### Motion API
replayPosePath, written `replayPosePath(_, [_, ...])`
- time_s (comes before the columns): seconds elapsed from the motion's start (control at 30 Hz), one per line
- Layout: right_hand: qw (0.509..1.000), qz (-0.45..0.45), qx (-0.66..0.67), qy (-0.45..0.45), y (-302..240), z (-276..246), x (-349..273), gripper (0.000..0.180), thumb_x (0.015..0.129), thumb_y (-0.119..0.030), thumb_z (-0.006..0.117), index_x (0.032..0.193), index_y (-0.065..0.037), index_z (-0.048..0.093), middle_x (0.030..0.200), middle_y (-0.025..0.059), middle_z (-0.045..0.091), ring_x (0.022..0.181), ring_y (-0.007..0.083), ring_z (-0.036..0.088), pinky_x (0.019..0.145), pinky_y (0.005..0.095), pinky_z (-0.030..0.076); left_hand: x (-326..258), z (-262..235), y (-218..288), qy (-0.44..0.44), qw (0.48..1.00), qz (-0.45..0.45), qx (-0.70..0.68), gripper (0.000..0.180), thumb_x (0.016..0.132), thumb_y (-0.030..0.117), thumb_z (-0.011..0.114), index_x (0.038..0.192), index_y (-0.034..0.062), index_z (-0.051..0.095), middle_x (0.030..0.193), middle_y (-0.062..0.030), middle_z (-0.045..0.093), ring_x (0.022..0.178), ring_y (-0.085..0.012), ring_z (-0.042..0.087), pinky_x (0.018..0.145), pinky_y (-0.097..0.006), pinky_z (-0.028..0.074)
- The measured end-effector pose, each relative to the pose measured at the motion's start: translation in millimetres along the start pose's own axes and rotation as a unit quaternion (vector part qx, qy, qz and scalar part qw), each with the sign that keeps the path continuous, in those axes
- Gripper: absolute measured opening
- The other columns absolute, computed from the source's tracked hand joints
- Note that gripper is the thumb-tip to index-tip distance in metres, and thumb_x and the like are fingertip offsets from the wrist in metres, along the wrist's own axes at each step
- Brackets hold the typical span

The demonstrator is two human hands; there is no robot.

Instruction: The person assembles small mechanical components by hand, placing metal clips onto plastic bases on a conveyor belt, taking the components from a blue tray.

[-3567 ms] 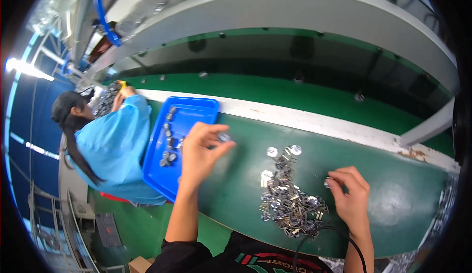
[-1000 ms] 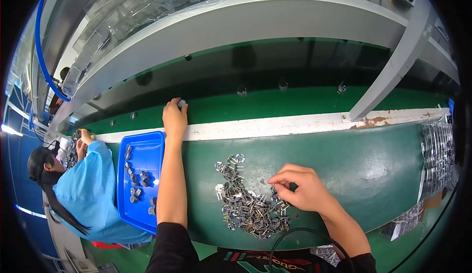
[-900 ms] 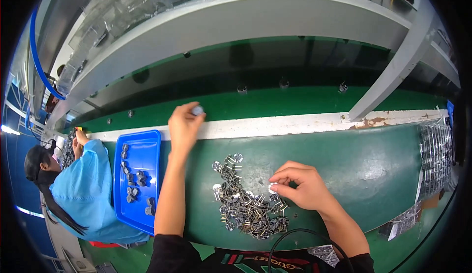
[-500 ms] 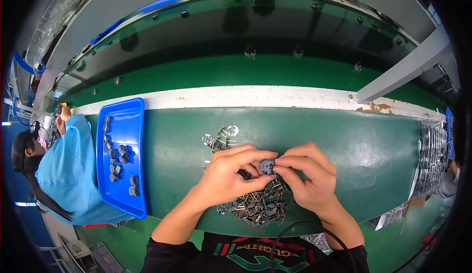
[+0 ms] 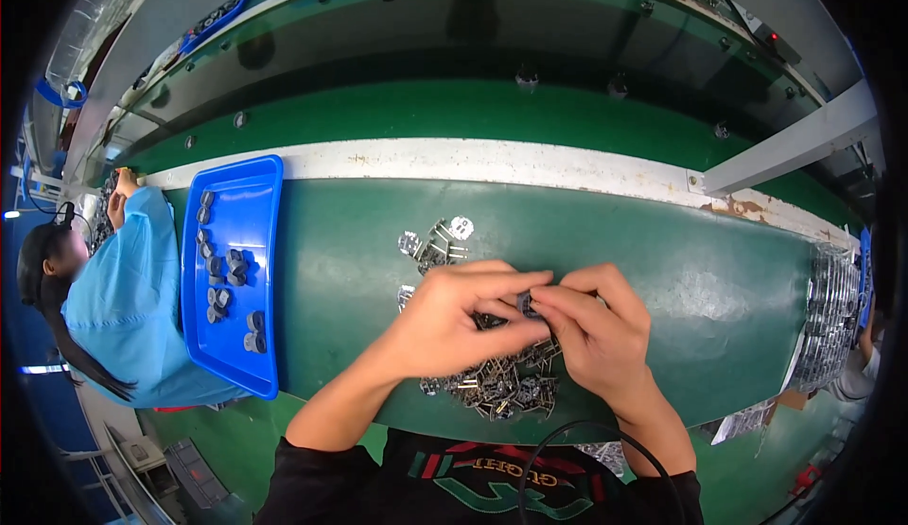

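Note:
Above the green table, my left hand (image 5: 456, 319) and my right hand (image 5: 602, 328) meet around a small round grey plastic part (image 5: 526, 305). My left thumb and fingers hold it from the left. The right thumb and fingertips pinch at its right side. Fingers cover most of it, so its far face is hidden. Directly beneath the hands lies a heap of small dark parts with metal pins (image 5: 501, 393), partly screened by my left hand. A smaller cluster of pinned parts (image 5: 437, 246) lies just beyond my left hand.
On the left stands a blue tray (image 5: 275, 279) with several grey round parts (image 5: 217, 265). Next to it sits a co-worker in blue (image 5: 128, 284). A white rail (image 5: 454, 159) separates the table from a green belt (image 5: 378, 109) carrying spaced parts. Stacked clear trays (image 5: 832, 312) stand at right.
My fingers have closed further over the grey part, covering more of it. The parts on the belt have shifted right. A hand at the far side has left view. The whole view has tilted slightly.

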State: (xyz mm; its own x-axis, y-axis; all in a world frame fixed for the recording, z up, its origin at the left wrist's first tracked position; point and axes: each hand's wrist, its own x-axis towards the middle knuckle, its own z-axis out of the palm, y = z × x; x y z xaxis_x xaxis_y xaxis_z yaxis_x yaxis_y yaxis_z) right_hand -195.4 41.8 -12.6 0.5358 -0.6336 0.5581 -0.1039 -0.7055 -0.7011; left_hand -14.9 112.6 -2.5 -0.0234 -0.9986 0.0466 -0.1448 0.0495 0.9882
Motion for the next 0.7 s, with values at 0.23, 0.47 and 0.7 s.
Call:
replayPosePath(0.23, [0.984,0.08,0.031,-0.154,15.4,-15.0,4.8,0.027,0.077,0.007,0.065,0.1,-0.005,0.072,0.085,0.0061,0.062,0.072,0.0242,0.062,0.06,0.0347,0.05,28.0,-30.5,-8.5,0.077,0.989,-0.12,-0.035,0.023,0.09,0.004,0.068,0.112,0.0013,0.073,0.094,-0.0098,0.072,0.08,-0.0104,0.068,0.069,-0.023,0.052])
replayPosePath(0.47, [0.943,0.091,-0.043,-0.317,8.0,-24.2,-0.1,0.017,0.079,-0.008,0.071,0.096,-0.009,0.074,0.089,0.0049,0.06,0.086,0.0251,0.062,0.073,0.0378,0.051,126.9,-141.2,-57.0,0.319,0.87,-0.02,0.375,0.017,0.081,0.012,0.073,0.097,0.0046,0.075,0.091,-0.0124,0.074,0.086,-0.029,0.071,0.078,-0.038,0.054])
replayPosePath(0.7, [0.928,0.132,-0.047,-0.345,4.5,-25.0,-6.0,0.015,0.077,-0.014,0.077,0.089,-0.008,0.072,0.093,0.0078,0.058,0.096,0.0283,0.059,0.081,0.038,0.05,167.1,-192.1,-100.7,0.372,0.88,-0.108,0.274,0.021,0.08,0.024,0.079,0.093,0.0069,0.077,0.093,-0.0145,0.074,0.091,-0.0299,0.071,0.082,-0.037,0.055])
